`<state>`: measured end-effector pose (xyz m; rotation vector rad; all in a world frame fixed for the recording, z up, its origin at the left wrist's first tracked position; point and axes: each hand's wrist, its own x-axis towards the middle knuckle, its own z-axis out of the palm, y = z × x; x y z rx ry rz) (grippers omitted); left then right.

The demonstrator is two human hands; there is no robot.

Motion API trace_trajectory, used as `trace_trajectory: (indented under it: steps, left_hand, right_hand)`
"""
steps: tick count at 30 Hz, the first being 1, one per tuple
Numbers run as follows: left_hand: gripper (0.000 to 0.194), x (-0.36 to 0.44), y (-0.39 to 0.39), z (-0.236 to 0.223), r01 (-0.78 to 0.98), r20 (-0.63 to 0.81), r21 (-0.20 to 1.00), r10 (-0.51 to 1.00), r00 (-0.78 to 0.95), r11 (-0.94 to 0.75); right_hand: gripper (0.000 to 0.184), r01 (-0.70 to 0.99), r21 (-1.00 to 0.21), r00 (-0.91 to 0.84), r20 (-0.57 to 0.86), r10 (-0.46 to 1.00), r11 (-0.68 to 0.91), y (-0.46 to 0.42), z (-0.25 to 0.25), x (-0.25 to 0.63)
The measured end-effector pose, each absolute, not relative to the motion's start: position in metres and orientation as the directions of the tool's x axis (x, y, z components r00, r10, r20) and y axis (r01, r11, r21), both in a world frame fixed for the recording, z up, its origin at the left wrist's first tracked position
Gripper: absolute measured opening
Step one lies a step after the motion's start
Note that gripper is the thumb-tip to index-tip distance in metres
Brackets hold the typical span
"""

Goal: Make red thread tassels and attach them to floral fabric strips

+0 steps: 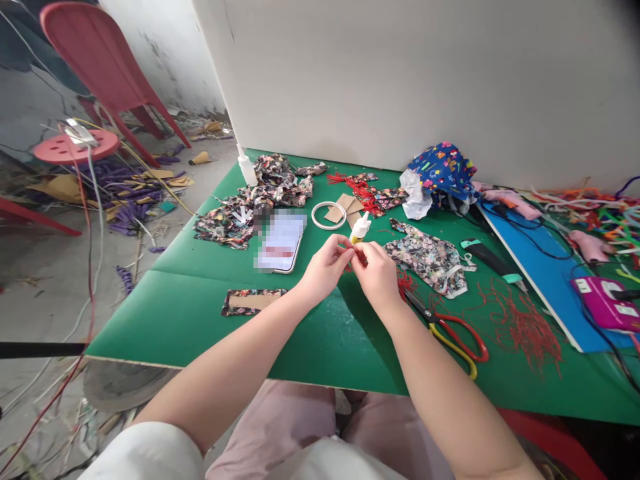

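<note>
Above the green tabletop, my left hand (327, 267) and my right hand (373, 270) meet fingertip to fingertip. Both are closed in a pinch; whatever lies between them is too small to make out, though a bit of red shows just below. Right behind the fingers stands a small glue bottle (361, 228) with a white nozzle. A white ring (329, 215) and brown card pieces (351, 208) lie beyond my left hand. Near my right hand are scissors (453, 331) with red and yellow handles, and a floral cloth piece (430, 259).
A phone (283, 245) and a cloth-edged card strip (254, 302) lie to the left. Floral cloth (273, 187) is heaped behind, beside a white bottle (247, 168). Red threads (530, 327), a black-and-teal tool (493, 261) and a blue board (545, 267) occupy the right.
</note>
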<state>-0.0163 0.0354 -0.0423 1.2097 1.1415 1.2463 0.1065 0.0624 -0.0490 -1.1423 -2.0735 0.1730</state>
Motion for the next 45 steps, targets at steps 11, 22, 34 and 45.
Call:
trace_trajectory:
  steps: [11,22,34,45]
  left_hand:
    - [0.03,-0.019,0.038,-0.04,0.07,0.03,0.997,0.999,0.018,-0.031]
    - [0.027,-0.029,0.041,-0.036,-0.045,-0.106,0.993,0.992,0.073,0.109]
    - [0.021,-0.029,0.041,-0.034,0.006,-0.03,1.0,0.999,-0.036,0.03]
    - [0.026,-0.036,0.04,-0.033,0.055,-0.008,0.998,1.0,0.029,0.007]
  right_hand:
    - [0.012,0.694,-0.401,-0.353,0.534,0.769,0.598,0.06,-0.046,0.107]
    - [0.015,0.627,-0.487,-0.369,0.502,0.782,0.608,0.061,-0.046,0.106]
    - [0.011,0.645,-0.502,-0.32,0.507,0.8,0.576,0.06,-0.043,0.107]
    - [0.015,0.618,-0.521,-0.333,0.505,0.796,0.589,0.06,-0.042,0.107]
